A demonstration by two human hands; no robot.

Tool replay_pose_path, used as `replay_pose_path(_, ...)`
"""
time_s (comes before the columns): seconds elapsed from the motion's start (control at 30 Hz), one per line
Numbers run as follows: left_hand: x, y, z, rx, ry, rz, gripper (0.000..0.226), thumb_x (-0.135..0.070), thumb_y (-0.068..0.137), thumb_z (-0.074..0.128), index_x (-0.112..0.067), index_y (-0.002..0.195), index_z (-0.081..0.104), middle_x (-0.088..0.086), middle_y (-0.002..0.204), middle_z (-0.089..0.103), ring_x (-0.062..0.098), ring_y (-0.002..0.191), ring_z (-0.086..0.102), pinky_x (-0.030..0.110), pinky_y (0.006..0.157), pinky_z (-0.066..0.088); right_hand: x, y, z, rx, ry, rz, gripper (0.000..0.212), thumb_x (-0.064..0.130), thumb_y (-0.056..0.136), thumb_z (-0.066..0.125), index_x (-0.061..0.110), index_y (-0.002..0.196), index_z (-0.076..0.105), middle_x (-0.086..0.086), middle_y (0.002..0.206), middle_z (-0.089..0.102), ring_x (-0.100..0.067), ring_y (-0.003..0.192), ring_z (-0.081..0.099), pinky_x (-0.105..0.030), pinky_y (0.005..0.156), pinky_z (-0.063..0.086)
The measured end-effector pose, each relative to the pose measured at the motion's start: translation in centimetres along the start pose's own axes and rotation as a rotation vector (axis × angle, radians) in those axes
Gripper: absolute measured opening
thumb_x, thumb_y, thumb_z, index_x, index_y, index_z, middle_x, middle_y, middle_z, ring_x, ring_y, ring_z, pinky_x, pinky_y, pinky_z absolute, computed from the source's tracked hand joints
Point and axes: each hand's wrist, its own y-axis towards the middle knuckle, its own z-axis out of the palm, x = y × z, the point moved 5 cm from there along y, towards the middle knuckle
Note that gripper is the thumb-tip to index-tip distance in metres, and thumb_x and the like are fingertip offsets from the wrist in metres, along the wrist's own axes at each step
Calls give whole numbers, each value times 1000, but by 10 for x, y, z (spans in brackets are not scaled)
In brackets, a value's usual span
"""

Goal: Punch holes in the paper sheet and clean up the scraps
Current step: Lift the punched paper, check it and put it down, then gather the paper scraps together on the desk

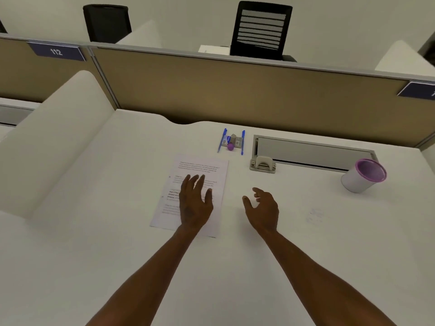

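A printed paper sheet (200, 168) lies flat on the white desk, a little left of centre. My left hand (195, 203) is over its lower right part, fingers straight and spread; whether it touches the sheet I cannot tell. My right hand (262, 210) hovers above the bare desk just right of the sheet, fingers loosely curled and holding nothing. A grey hole punch (263, 164) stands beyond my right hand, near the desk's cable tray. A white cup with a purple rim (363, 176) sits tilted at the far right.
Two blue pens (222, 140) flank a small pile of items with a purple ball (230, 146) behind the sheet. A grey cable tray (313, 152) runs along the back right. A tan partition (235, 90) closes the back; a white divider (54, 142) rises at left.
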Motion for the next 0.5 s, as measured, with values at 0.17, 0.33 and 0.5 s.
replay_pose_path(0.17,-67,-49,36,119,-91,144,52,-31,91,62,-17,140,51,2,144,51,20,144,30,39,116,31,-32,-17,-51,20,-155,-89,52,42,85,67,20,130,58,-2,124,62,-20,114,59,-37,95,51)
replay_pose_path(0.33,-121,-87,75,230,-153,259,55,-37,92,58,-22,144,46,-1,150,44,15,147,25,31,115,24,-67,-29,-105,-5,-232,-155,56,43,87,65,20,137,53,-3,135,57,-21,126,51,-37,103,45)
replay_pose_path(0.5,-161,-113,116,351,-99,303,60,-43,94,53,-24,149,37,-2,157,32,14,149,18,33,118,24,-109,-21,-172,-37,-262,-118,54,31,89,65,17,139,51,-8,138,54,-26,127,50,-39,103,44)
